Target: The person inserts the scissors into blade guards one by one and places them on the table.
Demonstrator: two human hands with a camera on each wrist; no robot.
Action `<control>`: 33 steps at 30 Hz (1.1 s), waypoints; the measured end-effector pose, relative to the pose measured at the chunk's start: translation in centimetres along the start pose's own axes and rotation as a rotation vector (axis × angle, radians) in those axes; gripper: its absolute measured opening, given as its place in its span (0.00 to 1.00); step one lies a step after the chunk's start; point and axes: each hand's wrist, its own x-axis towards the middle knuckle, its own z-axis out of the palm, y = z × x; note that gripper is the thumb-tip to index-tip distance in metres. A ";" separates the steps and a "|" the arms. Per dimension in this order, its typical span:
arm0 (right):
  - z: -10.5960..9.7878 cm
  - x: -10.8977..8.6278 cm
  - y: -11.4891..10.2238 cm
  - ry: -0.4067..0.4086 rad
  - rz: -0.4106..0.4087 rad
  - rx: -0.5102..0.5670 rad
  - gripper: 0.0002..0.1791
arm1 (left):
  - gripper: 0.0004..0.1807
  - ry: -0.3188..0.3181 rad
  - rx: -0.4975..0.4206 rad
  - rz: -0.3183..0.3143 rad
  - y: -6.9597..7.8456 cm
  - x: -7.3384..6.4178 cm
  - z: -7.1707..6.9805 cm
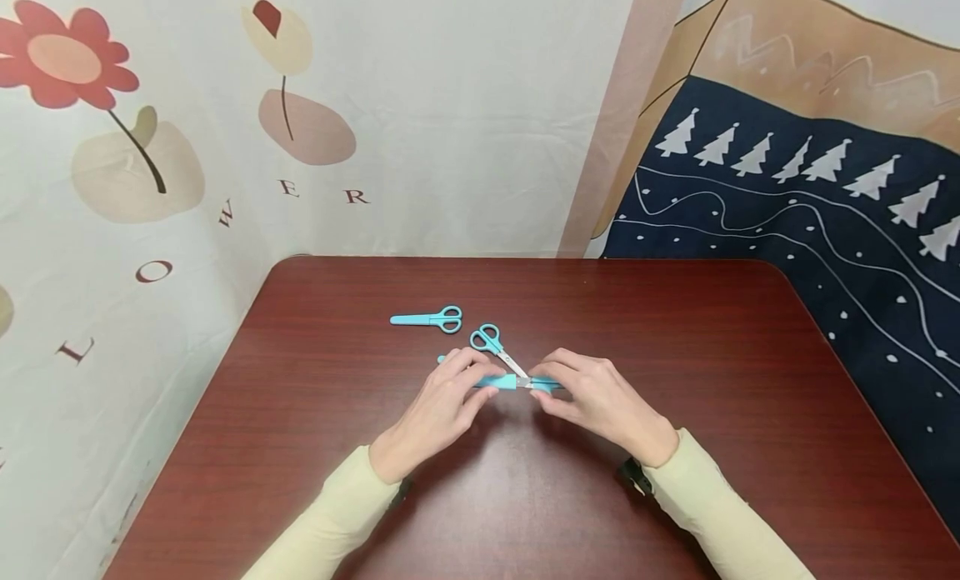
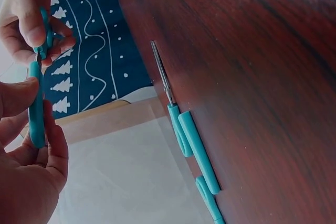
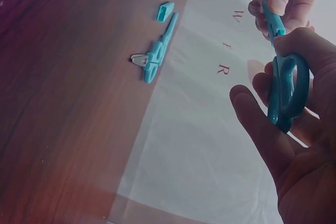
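My left hand [image 1: 446, 397] pinches a light-blue scissors sheath [image 2: 37, 111] between thumb and fingers. Facing it, my right hand [image 1: 607, 397] holds a pair of scissors by its blue handles [image 3: 296, 87]. Their blades point left into the sheath's mouth, and a short stretch of metal shows between sheath and handles in the head view. Both are lifted off the table in the wrist views. Just beyond the hands lies a bare pair of scissors [image 1: 512, 363] with blue handles. Beside it is a loose blue sheath [image 2: 199, 153], mostly hidden by my left hand in the head view.
Farther back and to the left, a sheathed pair of blue scissors [image 1: 420, 320] lies on the reddish-brown table [image 1: 300, 447]. A pale flower-printed curtain [image 1: 465, 147] and a dark tree-patterned cloth [image 1: 750, 197] hang behind the table.
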 end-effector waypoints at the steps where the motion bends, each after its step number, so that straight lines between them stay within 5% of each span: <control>1: 0.0 0.0 0.0 0.002 -0.001 -0.001 0.13 | 0.11 0.002 0.000 0.000 0.0 0.0 0.0; 33: 0.0 0.3 0.0 0.001 -0.008 -0.027 0.14 | 0.11 -0.013 0.023 0.014 -0.2 0.1 0.0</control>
